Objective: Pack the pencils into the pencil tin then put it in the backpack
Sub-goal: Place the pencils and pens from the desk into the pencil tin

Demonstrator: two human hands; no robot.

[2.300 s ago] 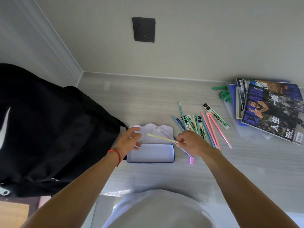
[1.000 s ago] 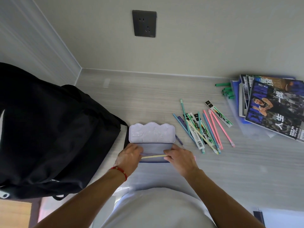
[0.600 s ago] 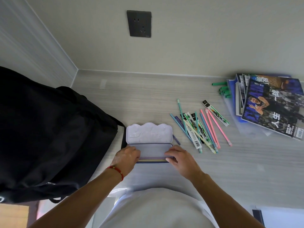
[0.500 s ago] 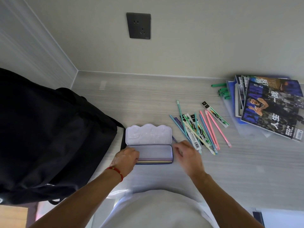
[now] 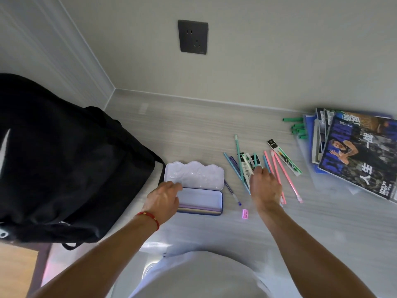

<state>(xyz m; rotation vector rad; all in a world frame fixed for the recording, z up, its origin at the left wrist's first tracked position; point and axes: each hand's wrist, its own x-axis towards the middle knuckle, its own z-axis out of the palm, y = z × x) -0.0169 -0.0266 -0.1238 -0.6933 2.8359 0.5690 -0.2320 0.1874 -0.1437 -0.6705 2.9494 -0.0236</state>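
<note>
The pencil tin (image 5: pixel 206 197) lies open on the desk, its pale scalloped lid (image 5: pixel 193 174) folded back. A few pencils (image 5: pixel 197 208) lie along its near edge inside. My left hand (image 5: pixel 164 200) rests on the tin's left end. My right hand (image 5: pixel 265 188) is over the loose pile of pencils (image 5: pixel 242 166), fingers curled down onto them; what they pinch is hidden. Pink pencils (image 5: pixel 287 179) lie to its right. A purple pencil (image 5: pixel 233 193) and a pink sharpener (image 5: pixel 245 213) lie beside the tin. The black backpack (image 5: pixel 64 164) stands at the left.
A stack of magazines (image 5: pixel 361 153) sits at the right edge, with green pen caps (image 5: pixel 297 127) behind it. A boxed lead refill (image 5: pixel 283 158) lies by the pink pencils. The wall with a dark socket (image 5: pixel 193 37) runs behind the desk.
Both hands laid a yellow pencil into the tin. My right hand then let go and moved right onto the loose pile; my left hand stayed on the tin.
</note>
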